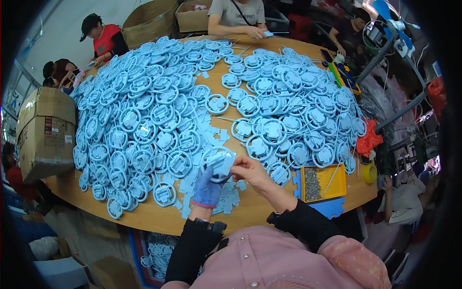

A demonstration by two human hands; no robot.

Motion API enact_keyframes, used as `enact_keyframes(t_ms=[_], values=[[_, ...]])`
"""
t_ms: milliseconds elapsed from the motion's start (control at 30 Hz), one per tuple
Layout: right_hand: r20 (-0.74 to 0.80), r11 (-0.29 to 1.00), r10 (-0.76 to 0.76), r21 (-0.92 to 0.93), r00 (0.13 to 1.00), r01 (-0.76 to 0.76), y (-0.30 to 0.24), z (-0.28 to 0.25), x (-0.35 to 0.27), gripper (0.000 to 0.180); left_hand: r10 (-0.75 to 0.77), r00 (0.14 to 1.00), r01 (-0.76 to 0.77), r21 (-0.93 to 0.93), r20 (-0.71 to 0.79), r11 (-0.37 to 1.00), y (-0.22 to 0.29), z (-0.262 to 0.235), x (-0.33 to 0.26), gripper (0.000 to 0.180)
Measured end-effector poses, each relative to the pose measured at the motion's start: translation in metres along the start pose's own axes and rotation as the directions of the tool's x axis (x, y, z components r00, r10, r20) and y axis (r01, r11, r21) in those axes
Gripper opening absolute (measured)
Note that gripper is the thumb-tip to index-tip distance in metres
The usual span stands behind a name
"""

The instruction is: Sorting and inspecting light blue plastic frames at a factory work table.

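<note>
My left hand, in a blue-purple glove, is closed around a light-blue ring-shaped plastic part with a flat plate across its middle. It is raised above the table's near side. Bare, my right hand pinches at the part's right edge; what lies between its fingertips is too small to make out. Under both hands spread loose flat light-blue plates. A large heap of similar ring parts rises on the left. Another heap, mixed with thin light rods, is on the right.
A yellow tray with small metal pieces stands on a blue mat at the right. Beyond it are a tape roll and a red bag. A cardboard box borders the left side. Other people work around the wooden table.
</note>
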State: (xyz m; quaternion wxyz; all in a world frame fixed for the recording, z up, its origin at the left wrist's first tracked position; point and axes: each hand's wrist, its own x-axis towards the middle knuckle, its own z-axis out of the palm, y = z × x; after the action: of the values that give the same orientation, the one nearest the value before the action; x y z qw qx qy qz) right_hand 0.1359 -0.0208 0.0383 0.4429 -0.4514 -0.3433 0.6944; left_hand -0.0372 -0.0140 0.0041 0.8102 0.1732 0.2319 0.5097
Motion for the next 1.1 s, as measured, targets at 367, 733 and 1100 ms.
enact_keyframes(t_ms=[367,733,1100], values=[[-0.148,0.964,0.192,0.211,0.97,-0.158,-0.003,-0.015,-0.007,0.014,0.046,0.998,-0.038,0.195,-0.035,0.98,-0.001,0.025,0.015,0.044],[-0.253,0.802,-0.277,-0.592,0.927,0.079,0.011,-0.047,0.007,0.028,0.158,0.982,-0.062,0.599,-0.108,0.798,-0.009,0.04,0.023,0.056],[-0.192,0.998,-0.058,-0.003,0.98,0.058,0.013,-0.054,-0.016,0.039,0.017,0.996,0.052,0.726,-0.088,0.685,-0.024,0.047,0.022,0.065]])
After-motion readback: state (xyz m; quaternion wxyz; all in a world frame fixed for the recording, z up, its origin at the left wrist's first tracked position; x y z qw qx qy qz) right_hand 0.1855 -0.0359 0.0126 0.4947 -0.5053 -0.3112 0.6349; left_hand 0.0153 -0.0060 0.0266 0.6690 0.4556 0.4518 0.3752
